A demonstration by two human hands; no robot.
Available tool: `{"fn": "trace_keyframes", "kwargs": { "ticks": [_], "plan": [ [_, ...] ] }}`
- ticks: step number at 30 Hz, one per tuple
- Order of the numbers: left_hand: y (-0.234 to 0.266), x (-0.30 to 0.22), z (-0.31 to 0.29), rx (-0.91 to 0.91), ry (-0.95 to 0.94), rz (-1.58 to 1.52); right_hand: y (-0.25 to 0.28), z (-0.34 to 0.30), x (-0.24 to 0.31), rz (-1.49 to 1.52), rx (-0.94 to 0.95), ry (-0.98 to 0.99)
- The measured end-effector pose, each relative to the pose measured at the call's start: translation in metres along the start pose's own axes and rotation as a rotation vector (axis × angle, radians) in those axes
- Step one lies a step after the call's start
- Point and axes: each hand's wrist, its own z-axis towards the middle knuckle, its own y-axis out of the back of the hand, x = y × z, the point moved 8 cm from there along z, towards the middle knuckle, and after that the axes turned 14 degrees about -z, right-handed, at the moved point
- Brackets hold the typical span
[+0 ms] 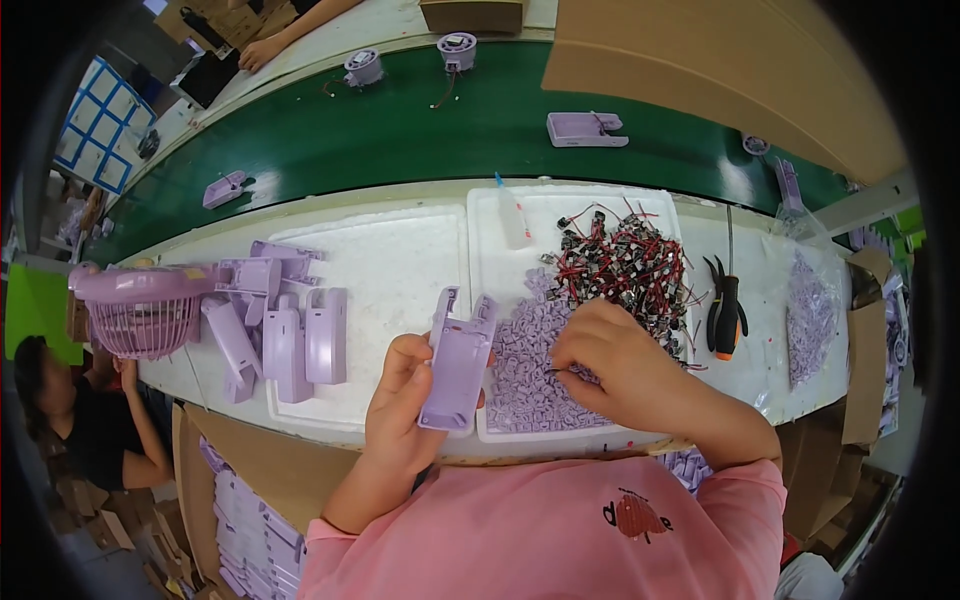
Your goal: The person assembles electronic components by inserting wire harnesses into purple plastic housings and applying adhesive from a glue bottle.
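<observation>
My left hand (396,402) grips a lilac plastic housing half (456,372), its hollow side facing up and its forked end pointing away from me. To the right, my right hand (622,368) hovers over a heap of small lilac plastic parts (525,385). Its thumb and index finger are pinched together, with a tiny dark bit showing at the tips that I cannot name. Beyond that hand lies a pile of small dark components with red and black wires (625,265). Both heaps share a white foam tray (485,215).
Several lilac housings (325,335) and a caged lilac fan (145,310) stand at left on the table. Pliers (722,310), a screwdriver (731,270) and a bag of parts (810,310) lie right. A green conveyor belt (400,140) carries parts. Co-workers sit left and across.
</observation>
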Motion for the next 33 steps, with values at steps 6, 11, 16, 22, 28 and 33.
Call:
{"fn": "trace_keyframes", "kwargs": {
  "ticks": [6, 11, 16, 22, 28, 33],
  "plan": [
    [0.004, 0.007, -0.001, -0.057, 0.049, -0.035, -0.015, 0.009, -0.010, 0.842, 0.216, -0.435],
    [0.006, 0.008, -0.003, -0.093, 0.043, -0.100, -0.022, 0.027, -0.009, 1.175, 0.192, -0.485],
    [0.012, 0.008, -0.005, -0.163, 0.005, 0.002, 0.009, 0.054, 0.013, 0.454, -0.097, -0.042],
    [0.005, 0.007, -0.001, -0.200, -0.005, 0.131, 0.006, 0.067, 0.034, 0.012, -0.240, 0.086],
    [0.004, 0.004, -0.001, -0.169, -0.021, 0.209, 0.004, 0.072, 0.041, -0.071, -0.241, 0.133],
    [0.001, 0.003, 0.001, -0.178, -0.061, 0.213, 0.004, 0.073, 0.044, -0.099, -0.285, 0.166]
  ]
}}
